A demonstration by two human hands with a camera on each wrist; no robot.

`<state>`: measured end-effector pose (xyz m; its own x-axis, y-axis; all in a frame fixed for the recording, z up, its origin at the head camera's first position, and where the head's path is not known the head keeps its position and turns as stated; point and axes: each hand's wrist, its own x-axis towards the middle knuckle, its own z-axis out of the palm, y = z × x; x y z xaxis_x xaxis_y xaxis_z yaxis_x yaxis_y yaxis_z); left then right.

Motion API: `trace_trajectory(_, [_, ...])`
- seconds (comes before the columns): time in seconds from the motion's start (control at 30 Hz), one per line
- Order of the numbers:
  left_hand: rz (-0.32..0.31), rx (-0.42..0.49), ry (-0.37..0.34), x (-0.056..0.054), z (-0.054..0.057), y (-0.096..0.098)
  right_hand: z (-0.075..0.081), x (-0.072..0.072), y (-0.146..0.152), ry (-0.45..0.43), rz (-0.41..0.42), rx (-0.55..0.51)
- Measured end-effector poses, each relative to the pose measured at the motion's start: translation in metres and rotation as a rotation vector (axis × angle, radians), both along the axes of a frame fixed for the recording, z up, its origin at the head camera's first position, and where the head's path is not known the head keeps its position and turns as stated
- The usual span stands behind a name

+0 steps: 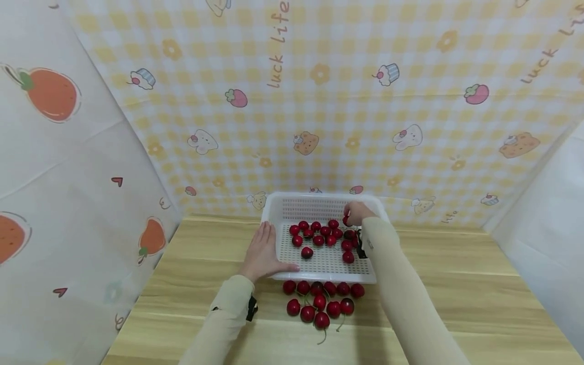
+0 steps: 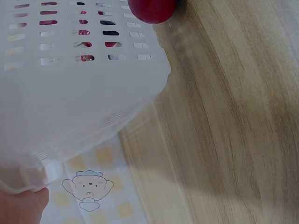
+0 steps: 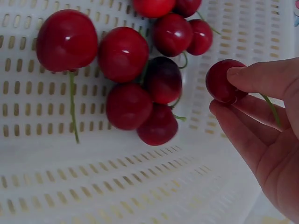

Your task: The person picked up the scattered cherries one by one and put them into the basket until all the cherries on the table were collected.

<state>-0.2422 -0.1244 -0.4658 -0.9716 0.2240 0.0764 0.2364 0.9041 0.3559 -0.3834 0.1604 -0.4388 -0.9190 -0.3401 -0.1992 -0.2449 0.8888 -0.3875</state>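
Observation:
A white plastic basket (image 1: 328, 277) with slotted walls stands on the table, with several dark red cherries (image 1: 318, 240) inside. My left hand (image 1: 263, 253) rests on its left rim, fingers straight and thumb spread over the near left corner. In the left wrist view, part of that hand (image 2: 21, 205) touches the basket rim (image 2: 28, 186). At the basket's far right, my right hand (image 1: 358, 212) pinches one cherry (image 3: 219, 81) between thumb and fingers; its green stem hangs toward the palm. The held cherry is above the basket floor, apart from the others.
In front of the basket, several more cherries (image 1: 307, 313) lie in loose rows on the wooden table (image 1: 196, 284), some with stems. A yellow checked cloth (image 1: 319, 116) hangs behind the basket. A white printed cloth (image 1: 82, 203) hangs at the left.

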Motion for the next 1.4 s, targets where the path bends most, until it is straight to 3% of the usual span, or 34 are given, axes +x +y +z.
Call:
trace_trajectory(0.37, [-0.001,-0.017,0.007,0.0,-0.001,0.0,-0.02,-0.011,0.003,-0.051,0.002,-0.019])
trace_trajectory(0.47, [-0.005,-0.014,0.018,0.0,-0.001,0.001,-0.012,-0.009,0.003,-0.033,0.02,-0.048])
trace_trajectory(0.6, [-0.011,-0.01,0.025,0.0,-0.003,0.001,0.02,0.007,-0.002,0.036,0.075,-0.128])
trace_trajectory(0.77, [-0.009,-0.031,0.026,-0.002,-0.004,0.0,0.069,0.052,-0.006,0.181,0.157,-0.277])
trace_trajectory(0.93, [-0.01,-0.02,0.014,-0.002,-0.003,0.0,0.094,0.122,0.007,0.41,0.245,-0.34])
trace_trajectory(1.03, [-0.014,-0.019,0.003,-0.002,-0.003,0.0,0.091,0.162,0.014,0.585,0.322,-0.349])
trace_trajectory(1.13, [-0.017,-0.018,0.007,-0.002,-0.002,0.0,0.081,0.195,0.016,0.679,0.386,-0.377])
trace_trajectory(1.27, [-0.021,-0.03,0.016,-0.002,-0.001,0.0,0.062,0.228,0.015,0.65,0.417,-0.431])
trace_trajectory(1.4, [-0.027,-0.044,0.013,-0.002,0.001,0.0,0.035,0.246,0.014,0.567,0.4,-0.443])
